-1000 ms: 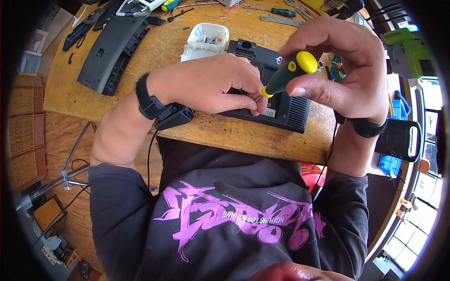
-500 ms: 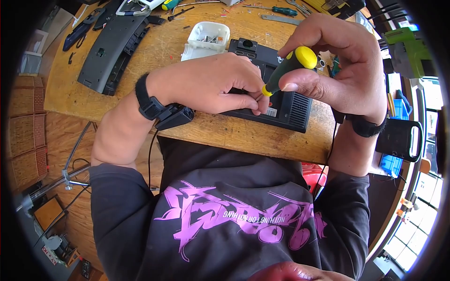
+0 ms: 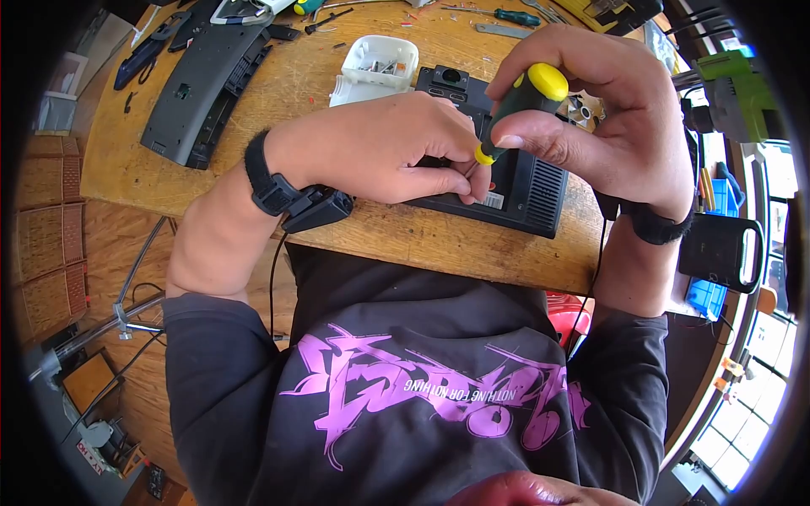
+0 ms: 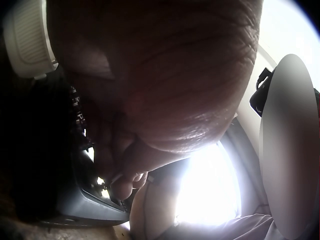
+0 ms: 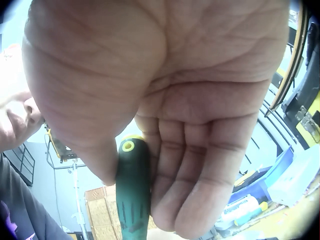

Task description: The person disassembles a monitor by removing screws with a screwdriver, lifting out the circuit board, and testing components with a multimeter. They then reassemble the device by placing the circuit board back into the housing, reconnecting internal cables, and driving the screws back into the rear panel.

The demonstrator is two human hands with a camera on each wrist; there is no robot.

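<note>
In the head view the right hand (image 3: 603, 118) grips a dark green screwdriver (image 3: 516, 108) with a yellow end, between thumb and fingers. The handle leans over a black device (image 3: 540, 196) lying on the wooden table. The left hand (image 3: 418, 148) rests over that device, its thumb and fingertips pinching at the lower end of the screwdriver; the shaft and tip are hidden behind the fingers. The right wrist view shows the green handle (image 5: 133, 190) between thumb and fingers. In the left wrist view the curled fingers (image 4: 122, 187) touch near the device's edge.
An open white box (image 3: 380, 63) with small metal parts stands behind the left hand. A long black panel (image 3: 198, 101) lies at the left of the table (image 3: 380, 240). Another green-handled screwdriver (image 3: 516, 17) and several tools lie along the back.
The right hand and the screwdriver's yellow end have moved slightly back and left, and the handle's tilt has changed a little. The left hand keeps its pinch, with a slight shift in the view.
</note>
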